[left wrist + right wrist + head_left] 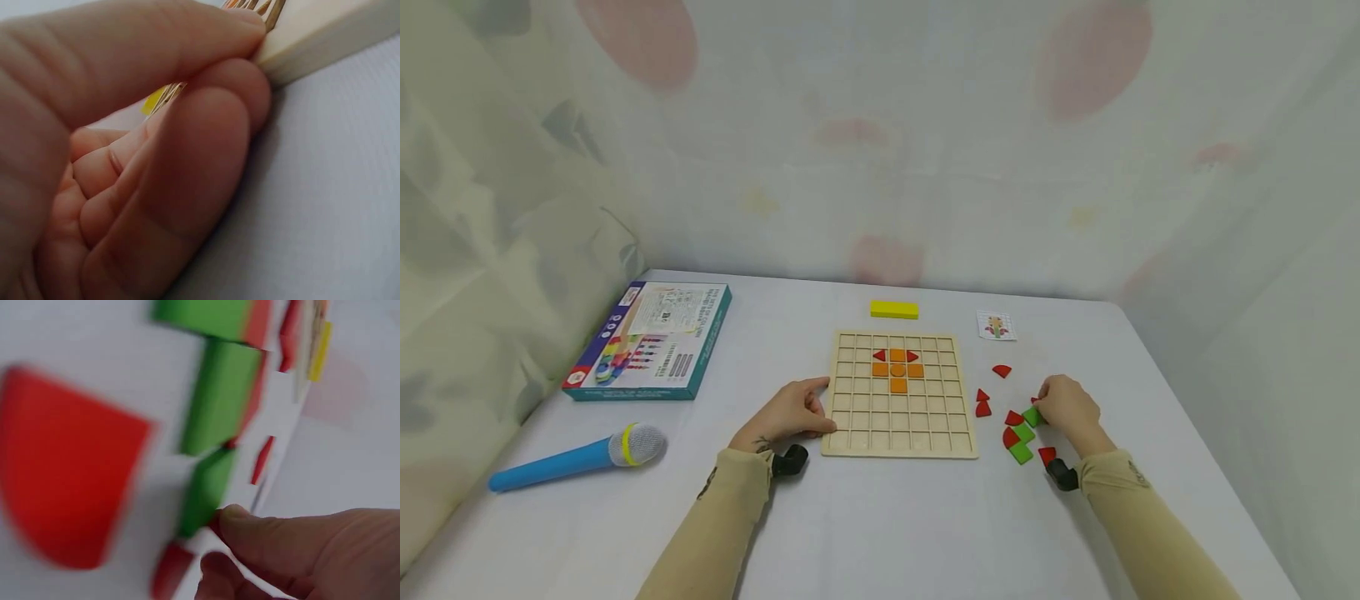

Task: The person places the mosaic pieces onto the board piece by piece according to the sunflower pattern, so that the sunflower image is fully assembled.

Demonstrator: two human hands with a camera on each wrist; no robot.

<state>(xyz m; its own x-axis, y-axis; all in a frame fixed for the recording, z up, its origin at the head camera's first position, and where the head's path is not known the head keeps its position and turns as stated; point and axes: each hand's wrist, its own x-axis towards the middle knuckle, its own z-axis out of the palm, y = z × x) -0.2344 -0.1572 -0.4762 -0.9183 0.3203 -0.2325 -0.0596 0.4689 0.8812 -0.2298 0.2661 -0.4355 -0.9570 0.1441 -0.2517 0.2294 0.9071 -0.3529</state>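
My left hand (790, 410) holds the left edge of a square wooden grid board (859, 423), its thumb at the rim and other fingers curled beside it. On the board, several orange pieces (898, 385) form a cross, with a red triangle (879, 356) on either side of its top. To the right, my right hand (1070, 410) pinches a small red piece (216, 521) between thumb and finger; its shape is mostly hidden. Close by lie several green squares (1021, 452) and red quarter-circle pieces (72, 469).
Behind the board sits a yellow block (894, 310). A small picture card (997, 326) lies at the back right, with a loose red piece (1002, 371) in front of it. Over on the left are a boxed toy set (655, 333) and a blue toy microphone (561, 465).
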